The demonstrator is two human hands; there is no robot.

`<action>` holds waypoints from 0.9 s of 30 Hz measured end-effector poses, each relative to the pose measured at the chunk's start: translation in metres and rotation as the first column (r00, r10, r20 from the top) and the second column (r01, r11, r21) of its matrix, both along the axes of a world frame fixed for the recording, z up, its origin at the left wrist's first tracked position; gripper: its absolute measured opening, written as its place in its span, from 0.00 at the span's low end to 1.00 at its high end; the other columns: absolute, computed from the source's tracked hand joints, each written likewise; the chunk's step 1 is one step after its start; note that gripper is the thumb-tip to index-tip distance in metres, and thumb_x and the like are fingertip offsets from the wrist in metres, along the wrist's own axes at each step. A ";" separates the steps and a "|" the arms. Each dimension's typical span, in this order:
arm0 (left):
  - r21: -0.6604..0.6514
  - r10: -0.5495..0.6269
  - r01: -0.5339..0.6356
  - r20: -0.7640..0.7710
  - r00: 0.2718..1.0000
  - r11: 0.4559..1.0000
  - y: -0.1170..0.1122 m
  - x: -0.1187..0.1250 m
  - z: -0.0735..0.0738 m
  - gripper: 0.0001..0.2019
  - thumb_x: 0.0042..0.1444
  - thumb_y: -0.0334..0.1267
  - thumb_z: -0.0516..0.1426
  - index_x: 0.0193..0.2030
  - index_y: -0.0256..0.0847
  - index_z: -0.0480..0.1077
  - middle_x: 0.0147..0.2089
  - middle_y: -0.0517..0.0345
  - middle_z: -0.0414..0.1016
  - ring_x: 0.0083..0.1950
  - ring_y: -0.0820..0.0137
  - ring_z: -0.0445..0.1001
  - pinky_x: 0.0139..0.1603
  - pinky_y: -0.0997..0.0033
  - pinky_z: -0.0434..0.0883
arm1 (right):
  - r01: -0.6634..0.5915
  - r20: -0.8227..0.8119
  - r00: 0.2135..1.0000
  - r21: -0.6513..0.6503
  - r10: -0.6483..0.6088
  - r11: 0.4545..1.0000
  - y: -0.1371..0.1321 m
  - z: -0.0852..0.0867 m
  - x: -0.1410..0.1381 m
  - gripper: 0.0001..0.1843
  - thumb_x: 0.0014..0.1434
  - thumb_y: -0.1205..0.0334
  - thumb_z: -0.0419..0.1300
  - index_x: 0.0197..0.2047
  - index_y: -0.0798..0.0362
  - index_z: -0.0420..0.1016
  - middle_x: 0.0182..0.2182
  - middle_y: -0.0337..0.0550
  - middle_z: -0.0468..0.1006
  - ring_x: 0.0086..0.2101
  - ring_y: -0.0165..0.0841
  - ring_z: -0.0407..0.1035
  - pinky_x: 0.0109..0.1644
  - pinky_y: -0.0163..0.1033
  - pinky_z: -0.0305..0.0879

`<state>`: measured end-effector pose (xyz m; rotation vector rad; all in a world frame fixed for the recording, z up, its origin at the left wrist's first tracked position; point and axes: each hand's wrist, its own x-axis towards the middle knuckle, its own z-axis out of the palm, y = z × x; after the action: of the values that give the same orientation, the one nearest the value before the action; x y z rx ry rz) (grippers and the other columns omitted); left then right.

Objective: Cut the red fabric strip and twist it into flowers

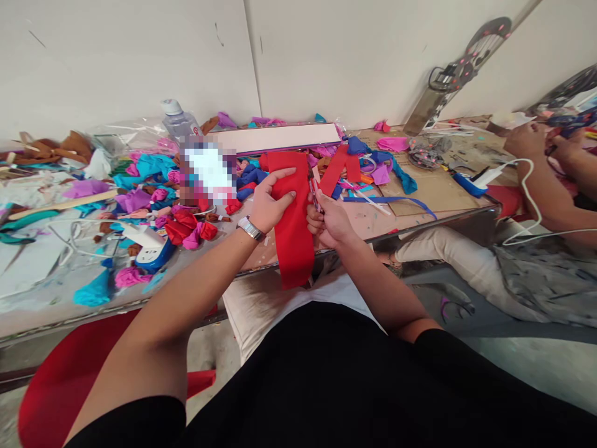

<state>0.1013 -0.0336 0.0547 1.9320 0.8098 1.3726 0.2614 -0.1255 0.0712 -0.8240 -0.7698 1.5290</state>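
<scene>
A long strip of red cloth (pixel 295 249) hangs over the table's front edge toward my lap. My left hand (pixel 273 205) lies on its upper part, index finger and thumb stretched out and apart. At the strip's right edge, my right hand (pixel 330 223) is closed around a pair of scissors (pixel 316 194), whose blades point away from me and are partly hidden. Just right of the scissors lies a smaller cut piece of red cloth (pixel 342 169) with a forked shape.
Crumpled coloured scraps (pixel 153 168) cover much of the table. A clear bottle (pixel 180 124), a long white-topped box (pixel 280 138) and a dark bottle (pixel 426 106) stand along the wall. Blue-white power adapters (pixel 152 249) with cables lie here. At right, another person's hands (pixel 527 140) are at work.
</scene>
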 end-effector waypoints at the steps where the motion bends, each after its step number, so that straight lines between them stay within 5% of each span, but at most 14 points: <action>1: -0.002 0.000 0.000 0.003 1.000 1.000 0.000 0.000 0.000 0.26 0.57 0.35 0.63 0.64 0.41 0.77 0.68 0.52 0.79 0.70 0.60 0.77 0.79 0.56 0.73 | 0.005 0.001 1.000 0.001 -0.005 1.000 0.000 0.000 0.000 0.19 0.76 0.43 0.55 0.41 0.49 0.63 0.17 0.24 0.49 0.17 0.22 0.36 0.21 0.30 0.36; 10: -0.004 0.001 -0.002 -0.016 1.000 1.000 -0.002 0.000 0.001 0.27 0.57 0.37 0.63 0.65 0.41 0.76 0.69 0.53 0.78 0.70 0.60 0.77 0.79 0.56 0.73 | -0.007 -0.049 0.999 0.006 0.007 1.000 -0.001 0.003 -0.001 0.16 0.79 0.48 0.50 0.42 0.50 0.62 0.17 0.25 0.50 0.17 0.22 0.35 0.21 0.31 0.35; 19: -0.008 -0.004 0.004 -0.024 1.000 1.000 -0.002 0.001 0.000 0.26 0.56 0.37 0.63 0.63 0.42 0.77 0.67 0.53 0.80 0.69 0.59 0.78 0.79 0.54 0.73 | 0.015 -0.009 1.000 -0.021 -0.015 1.000 0.003 0.007 -0.001 0.21 0.75 0.40 0.56 0.41 0.50 0.63 0.17 0.25 0.49 0.17 0.21 0.36 0.21 0.31 0.36; 27: -0.019 -0.006 0.006 -0.021 1.000 1.000 -0.005 0.001 0.003 0.26 0.56 0.37 0.63 0.64 0.42 0.77 0.67 0.54 0.80 0.69 0.60 0.78 0.79 0.56 0.73 | 0.046 -0.005 0.999 0.012 -0.046 0.999 0.008 0.000 0.000 0.15 0.79 0.51 0.50 0.40 0.49 0.62 0.16 0.25 0.50 0.17 0.22 0.37 0.21 0.31 0.36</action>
<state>0.1025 -0.0384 0.0573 1.9361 0.8238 1.3379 0.2609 -0.1179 0.0715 -0.8236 -0.7512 1.4841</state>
